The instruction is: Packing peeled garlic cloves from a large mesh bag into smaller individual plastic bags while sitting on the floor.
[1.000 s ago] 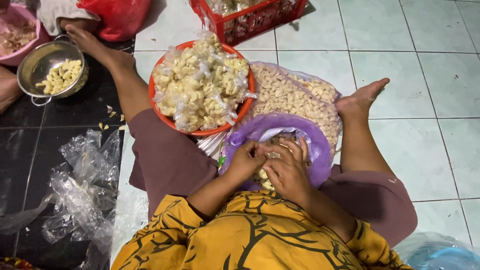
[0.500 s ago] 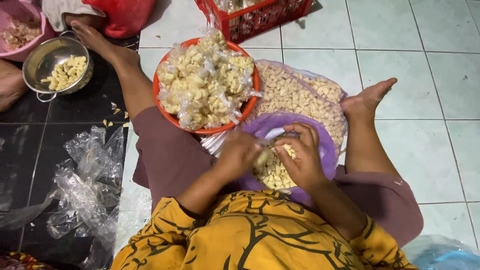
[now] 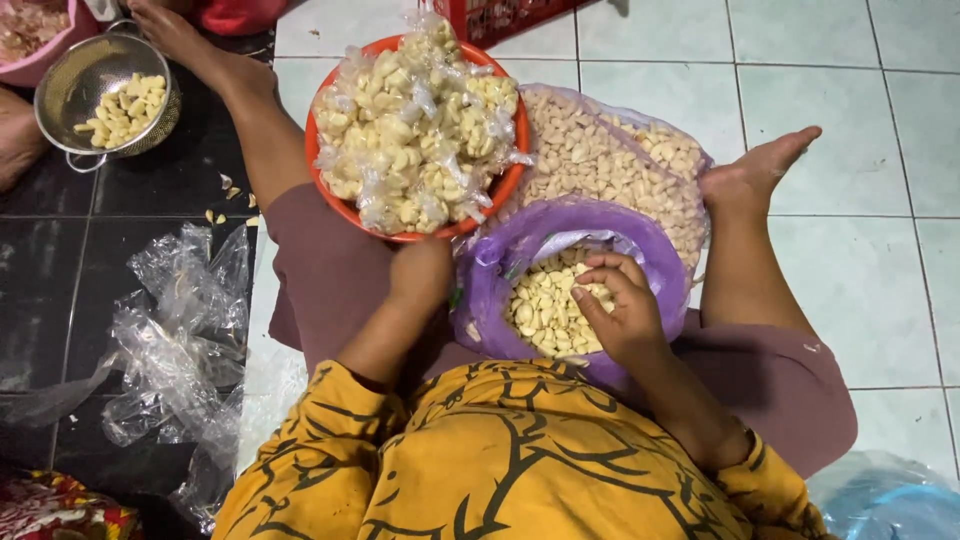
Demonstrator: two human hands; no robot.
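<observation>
Purple bag [image 3: 500, 290] of pale peeled cloves, mouth open.
Right hand [image 3: 615, 305] pinches cloves inside; left hand [image 3: 420, 275] at its rim, grip hidden.

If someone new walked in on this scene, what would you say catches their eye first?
Probably the orange bowl heaped with small clear packets of peeled garlic cloves, on the floor between the person's legs. Just below it a purple bag of loose cloves sits in the lap, the right hand dipping into it and the left hand at its left edge. A metal colander of cloves stands top left.
</observation>
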